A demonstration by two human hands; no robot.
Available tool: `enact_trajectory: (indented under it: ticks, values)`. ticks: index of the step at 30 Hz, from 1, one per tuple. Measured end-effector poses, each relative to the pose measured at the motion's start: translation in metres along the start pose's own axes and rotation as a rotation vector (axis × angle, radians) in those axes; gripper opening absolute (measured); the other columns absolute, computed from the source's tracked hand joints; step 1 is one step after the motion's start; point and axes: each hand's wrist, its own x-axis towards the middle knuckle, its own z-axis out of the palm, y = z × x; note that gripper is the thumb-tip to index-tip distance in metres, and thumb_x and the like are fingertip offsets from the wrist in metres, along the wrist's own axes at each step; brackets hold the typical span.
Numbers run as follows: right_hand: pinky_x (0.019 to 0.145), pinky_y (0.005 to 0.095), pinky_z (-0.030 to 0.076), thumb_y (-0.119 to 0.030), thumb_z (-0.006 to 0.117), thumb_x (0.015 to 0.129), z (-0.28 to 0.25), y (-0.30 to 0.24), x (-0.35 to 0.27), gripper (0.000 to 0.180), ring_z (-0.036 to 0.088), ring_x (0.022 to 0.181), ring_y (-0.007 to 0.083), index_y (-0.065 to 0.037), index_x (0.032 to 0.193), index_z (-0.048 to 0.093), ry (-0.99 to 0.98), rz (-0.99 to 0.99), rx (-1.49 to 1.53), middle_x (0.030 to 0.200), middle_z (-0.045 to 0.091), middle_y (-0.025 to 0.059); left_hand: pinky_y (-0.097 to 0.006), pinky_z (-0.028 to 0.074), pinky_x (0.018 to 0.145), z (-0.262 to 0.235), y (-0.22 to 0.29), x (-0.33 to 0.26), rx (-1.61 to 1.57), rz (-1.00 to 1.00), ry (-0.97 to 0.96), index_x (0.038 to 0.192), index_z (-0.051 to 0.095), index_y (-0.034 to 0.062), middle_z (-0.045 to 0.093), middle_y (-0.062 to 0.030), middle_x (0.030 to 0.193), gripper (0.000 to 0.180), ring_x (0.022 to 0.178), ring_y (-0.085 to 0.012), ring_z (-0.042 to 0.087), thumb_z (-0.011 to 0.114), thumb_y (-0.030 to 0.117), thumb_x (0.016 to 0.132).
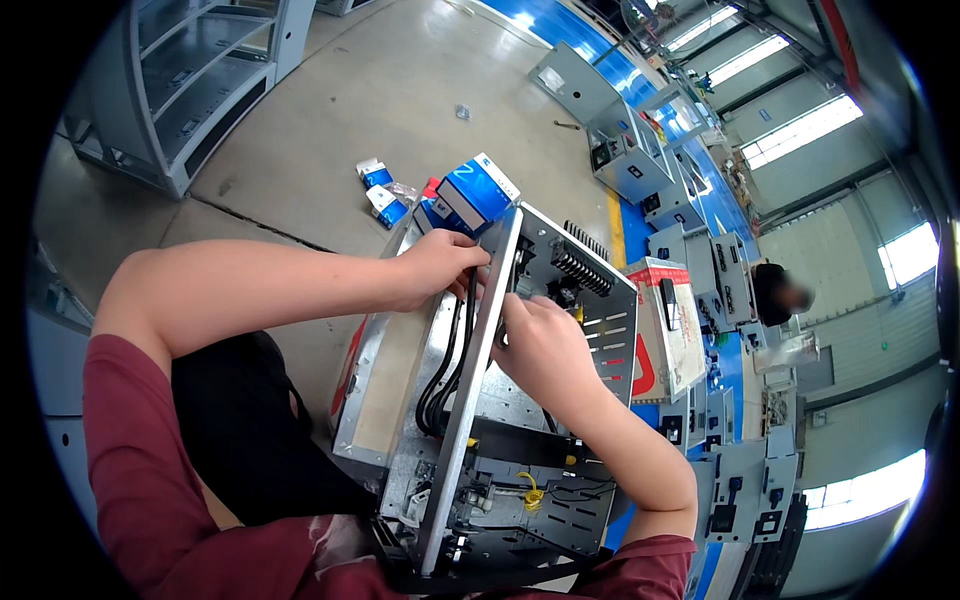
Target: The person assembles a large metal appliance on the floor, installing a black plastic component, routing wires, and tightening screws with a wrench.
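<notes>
The metal cabinet lies open in front of the person, its length running from near to far, a position that would leave the interior within reach of both arms. A metal bar crosses it lengthwise. The two hands are apart, one on each side of this bar, an arrangement judged to give access to both faces at once. The left hand is on the left side, fingers drawn together at the upper end of the black cables; whether they are clamped on a cable cannot be confirmed. The cables bend along the left side of the bar, near end low in the cabinet. The right hand is curled just right of the bar; its fingertips are hidden, so its grip cannot be told. A yellow wire bundle sits at the near end, apart from both hands. A large blue-and-white box stands by the far end, presumably kept close for convenience; its support is not visible. Smaller blue-and-white boxes lie farther left.
</notes>
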Motion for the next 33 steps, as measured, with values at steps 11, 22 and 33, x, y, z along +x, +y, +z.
enact_trajectory:
  ticks: [11, 22, 33]
  values:
    - [0.097, 0.0498, 0.05, -0.01, 0.08, 0.067, -0.017, 0.053, 0.046, 0.046, 0.061, 0.115, 0.0339, -0.009, 0.11, 0.065, 0.326, -0.115, -0.185, 0.116, 0.067, 0.0121, -0.032, 0.059, 0.085, 0.013, -0.004, 0.003, -0.18, 0.065, -0.242, 0.133, 0.055, 0.0064, 0.069, -0.0054, 0.104, 0.033, 0.096, -0.0166, 0.071, 0.06, 0.025, 0.105]
    - [0.062, 0.045, 0.054, -0.026, 0.062, 0.097, -0.005, 0.093, 0.078, 0.025, 0.067, 0.064, 0.0373, -0.006, 0.091, 0.074, 0.209, 0.19, 0.227, 0.071, 0.069, 0.0169, -0.031, 0.056, 0.073, 0.022, -0.001, 0.003, -0.009, 0.044, -0.034, 0.145, 0.054, 0.0079, 0.068, -0.0074, 0.123, 0.051, 0.099, -0.0169, 0.069, 0.071, 0.023, 0.099]
    - [0.059, 0.0374, 0.047, -0.028, 0.074, 0.097, 0.017, 0.105, 0.076, 0.03, 0.063, 0.06, 0.0258, 0.001, 0.087, 0.074, 0.438, 0.142, 0.505, 0.067, 0.066, 0.0102, -0.031, 0.054, 0.068, 0.028, -0.004, 0.004, 0.007, 0.046, 0.05, 0.149, 0.049, 0.0041, 0.069, -0.01, 0.119, 0.056, 0.095, -0.0196, 0.072, 0.067, 0.024, 0.101]
